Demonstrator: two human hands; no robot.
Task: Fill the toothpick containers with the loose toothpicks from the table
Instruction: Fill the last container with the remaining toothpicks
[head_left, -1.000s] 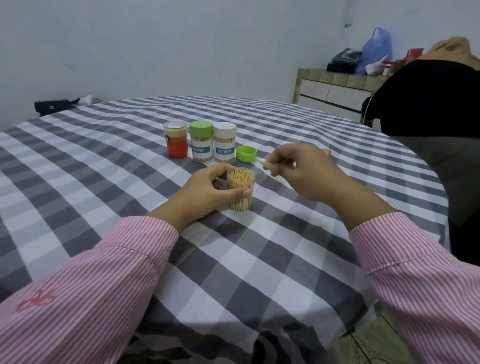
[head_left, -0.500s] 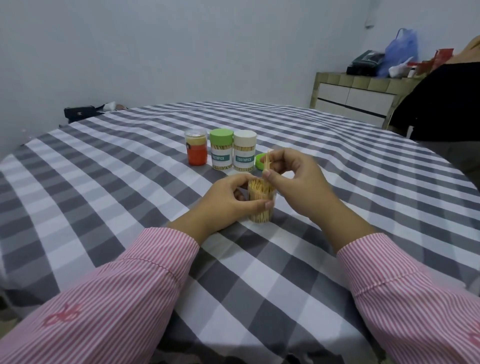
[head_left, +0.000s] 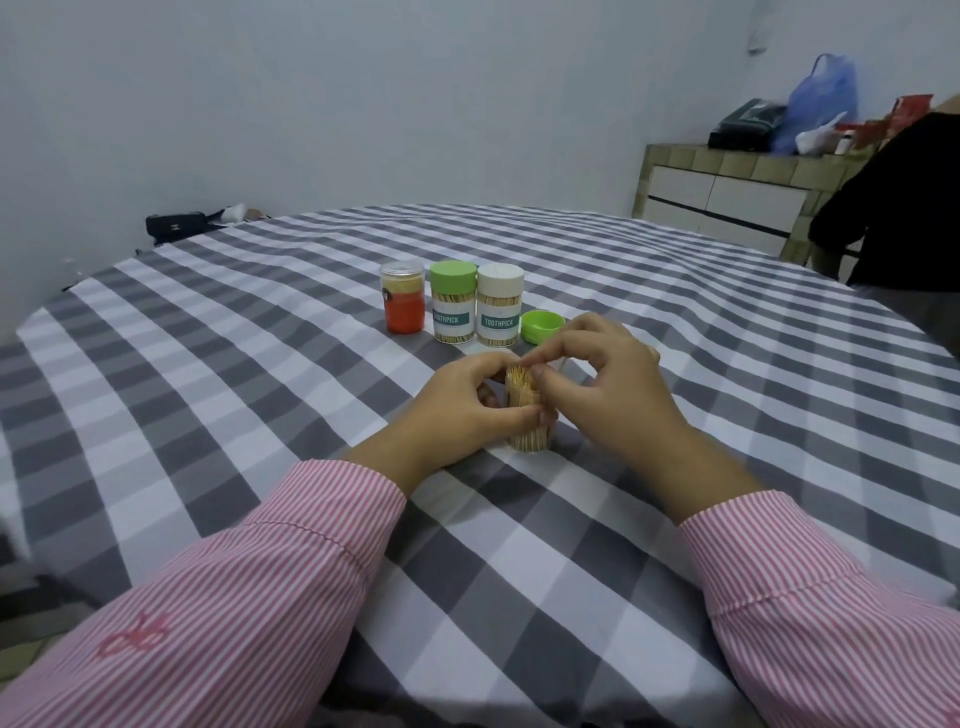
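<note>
Left hand (head_left: 462, 402) fingers wrapped around open toothpick container (head_left: 527, 415) mid-counter (head_left: 260, 364); right hand (head_left: 597, 374) fingers pinched together at its top.

open container (head_left: 529, 415) set mid-table (head_left: 218, 374), between both hands | three closed containers (head_left: 452, 306) lined up behind it | loose lid (head_left: 542, 326) parked right of that row
</note>
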